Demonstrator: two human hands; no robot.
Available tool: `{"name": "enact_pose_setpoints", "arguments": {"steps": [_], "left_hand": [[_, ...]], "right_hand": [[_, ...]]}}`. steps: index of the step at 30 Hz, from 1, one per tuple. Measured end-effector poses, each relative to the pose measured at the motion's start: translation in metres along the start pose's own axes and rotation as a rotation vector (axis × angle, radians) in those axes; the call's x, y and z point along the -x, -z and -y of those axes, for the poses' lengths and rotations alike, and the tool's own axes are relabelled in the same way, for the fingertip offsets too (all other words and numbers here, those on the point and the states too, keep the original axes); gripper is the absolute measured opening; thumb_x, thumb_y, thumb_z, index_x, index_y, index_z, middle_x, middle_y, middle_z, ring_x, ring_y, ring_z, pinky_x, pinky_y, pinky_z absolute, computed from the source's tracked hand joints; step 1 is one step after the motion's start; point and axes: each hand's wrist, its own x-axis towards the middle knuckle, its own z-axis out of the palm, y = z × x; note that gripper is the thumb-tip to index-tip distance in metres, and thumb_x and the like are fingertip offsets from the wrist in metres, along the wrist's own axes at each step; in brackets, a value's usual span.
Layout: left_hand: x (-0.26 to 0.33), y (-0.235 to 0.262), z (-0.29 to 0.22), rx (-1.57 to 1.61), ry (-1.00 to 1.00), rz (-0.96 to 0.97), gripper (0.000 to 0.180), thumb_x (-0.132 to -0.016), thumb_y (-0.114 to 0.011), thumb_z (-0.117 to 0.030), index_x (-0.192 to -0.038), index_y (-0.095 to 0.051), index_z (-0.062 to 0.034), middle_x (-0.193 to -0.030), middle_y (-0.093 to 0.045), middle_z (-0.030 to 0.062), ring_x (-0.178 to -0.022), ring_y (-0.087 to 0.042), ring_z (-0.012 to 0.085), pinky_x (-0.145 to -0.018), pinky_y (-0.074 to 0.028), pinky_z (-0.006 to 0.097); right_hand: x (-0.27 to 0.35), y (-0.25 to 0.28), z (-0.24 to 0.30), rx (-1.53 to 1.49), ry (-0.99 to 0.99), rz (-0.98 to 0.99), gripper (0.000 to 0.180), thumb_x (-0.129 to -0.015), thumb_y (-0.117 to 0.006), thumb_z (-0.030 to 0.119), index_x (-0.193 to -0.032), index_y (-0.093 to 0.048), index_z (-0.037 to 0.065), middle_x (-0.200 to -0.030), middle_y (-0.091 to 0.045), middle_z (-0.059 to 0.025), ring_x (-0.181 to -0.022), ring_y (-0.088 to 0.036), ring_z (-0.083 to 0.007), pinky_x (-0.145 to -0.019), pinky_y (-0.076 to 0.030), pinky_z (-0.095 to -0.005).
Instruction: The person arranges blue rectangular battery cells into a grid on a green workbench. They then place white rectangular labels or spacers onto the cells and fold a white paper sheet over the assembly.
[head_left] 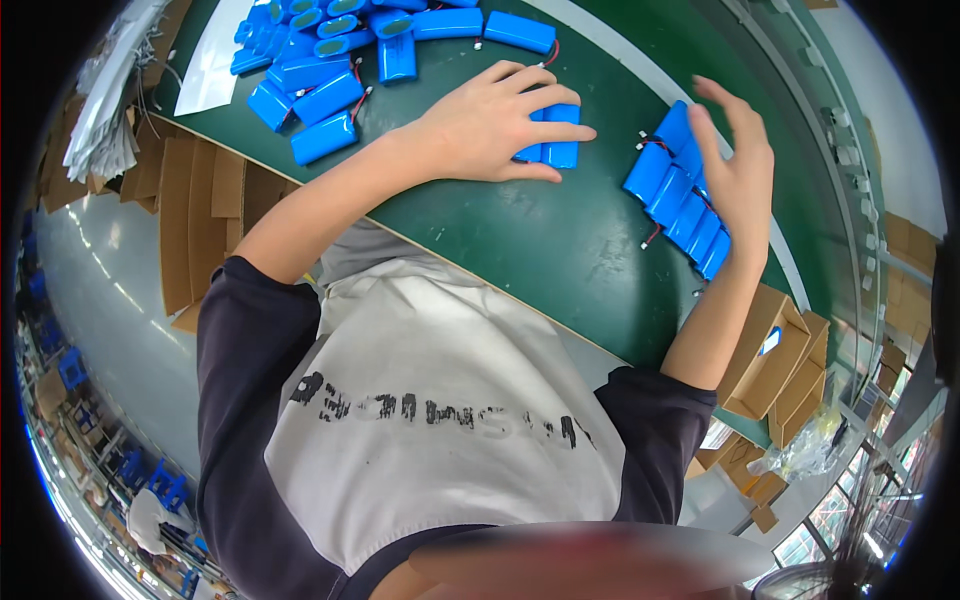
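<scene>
Palm down on the green table, my left hand point(490, 125) spans two blue battery packs point(562, 140) lying side by side. Its thumb is by their near end, the index finger crosses over them and other fingers reach the far end; the palm hides part of one pack. My right hand point(738, 175) hovers at the right with thumb and fingers apart, holding nothing. Beside and partly beneath it lies a slanting row of several blue battery packs point(665, 195), with short red and black leads and white connectors.
A heap of blue battery packs point(340, 45) covers the far left of the green table point(480, 240), next to a white sheet point(212, 70). Cardboard boxes point(200, 215) stand off the left edge, and more open cartons point(770, 350) by the right edge. A pale strip point(640, 60) curves along the far side.
</scene>
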Motion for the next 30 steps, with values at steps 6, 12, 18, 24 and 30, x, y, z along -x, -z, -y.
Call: {"name": "enact_pose_setpoints", "arguments": {"steps": [6, 12, 18, 24, 30], "left_hand": [[-0.059, -0.026, 0.014, 0.082, -0.142, 0.003, 0.052, -0.092, -0.076, -0.045, -0.141, -0.067, -0.0296, -0.136, -0.06, 0.0092, -0.126, -0.055, 0.0318, -0.107, -0.049, 0.043], [-0.111, -0.054, 0.045, 0.181, -0.196, 0.005, 0.072, -0.092, -0.077, -0.048, -0.153, -0.055, -0.0182, -0.136, -0.064, 0.0108, -0.129, -0.057, 0.0308, -0.109, -0.051, 0.044], [-0.12, -0.056, 0.052, 0.263, -0.267, 0.035, 0.08, -0.09, -0.078, -0.05, -0.155, -0.052, -0.0125, -0.147, -0.061, 0.0106, -0.133, -0.056, 0.0313, -0.112, -0.05, 0.045], [-0.104, -0.048, 0.041, -0.038, -0.187, -0.112, 0.079, -0.09, -0.075, -0.061, -0.149, -0.057, -0.0114, -0.141, -0.062, 0.0135, -0.136, -0.054, 0.0336, -0.116, -0.045, 0.047], [-0.109, -0.064, 0.05, 0.101, -0.169, -0.033, 0.08, -0.095, -0.069, -0.062, -0.15, -0.054, -0.0053, -0.145, -0.057, 0.0163, -0.137, -0.053, 0.038, -0.12, -0.04, 0.052]], "right_hand": [[0.012, -0.035, -0.069, 0.141, 0.054, 0.004, 0.042, -0.097, -0.075, 0.037, -0.132, -0.074, 0.013, -0.128, -0.066, -0.0118, -0.118, -0.056, -0.0338, -0.108, -0.046, -0.0423], [0.009, -0.038, -0.069, -0.024, 0.034, 0.012, 0.043, -0.094, -0.079, 0.035, -0.129, -0.076, 0.01, -0.113, -0.068, -0.0095, -0.109, -0.06, -0.0311, -0.099, -0.049, -0.041], [0.01, -0.038, -0.074, -0.019, 0.072, 0.015, 0.044, -0.094, -0.079, 0.035, -0.13, -0.075, 0.009, -0.114, -0.068, -0.0095, -0.109, -0.062, -0.0305, -0.099, -0.05, -0.0403], [0.012, -0.035, -0.068, -0.058, 0.029, 0.036, 0.043, -0.094, -0.079, 0.036, -0.13, -0.076, 0.013, -0.108, -0.066, -0.0086, -0.105, -0.063, -0.0282, -0.096, -0.051, -0.0395], [0.01, -0.031, -0.06, -0.082, -0.018, 0.084, 0.042, -0.094, -0.079, 0.035, -0.131, -0.076, 0.014, -0.107, -0.065, -0.0084, -0.105, -0.063, -0.0276, -0.095, -0.051, -0.0395]]}}
